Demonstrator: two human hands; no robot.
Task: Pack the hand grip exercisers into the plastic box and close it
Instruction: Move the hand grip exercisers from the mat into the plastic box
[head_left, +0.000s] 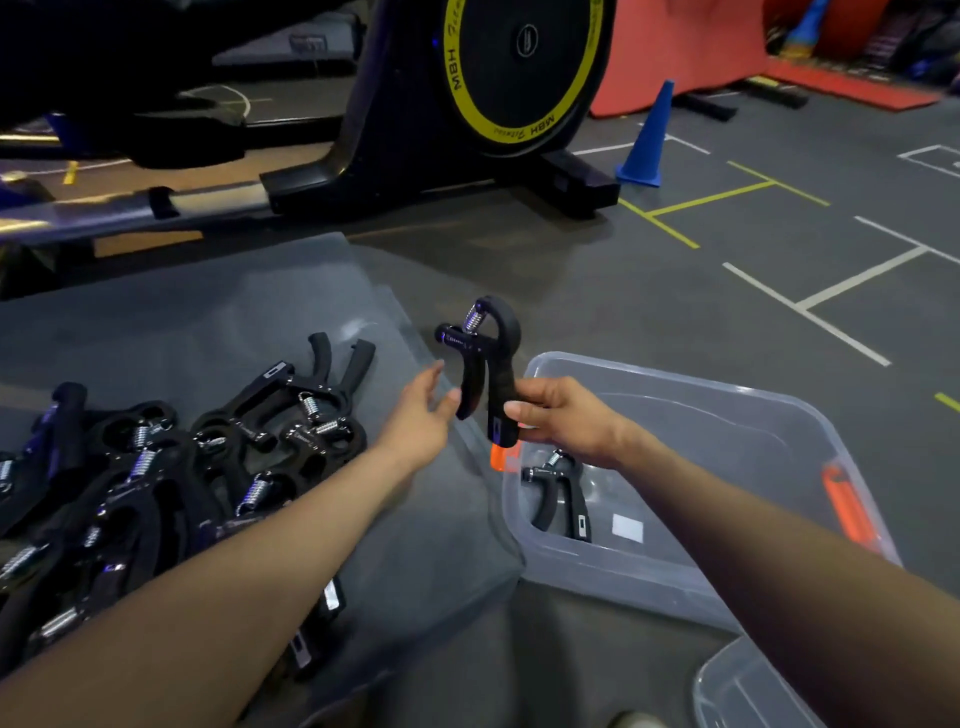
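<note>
The plastic box (727, 587) mouth lies open (one hand grip exerciser (561, 493) inside); its walls ring it.

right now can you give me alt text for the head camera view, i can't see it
A person's right hand holds a black hand grip exerciser upright above a clear plastic box on a gym floor, the open left hand beside it. One exerciser already lies in the box, and a pile of exercisers waits on a grey mat to the left.
</note>
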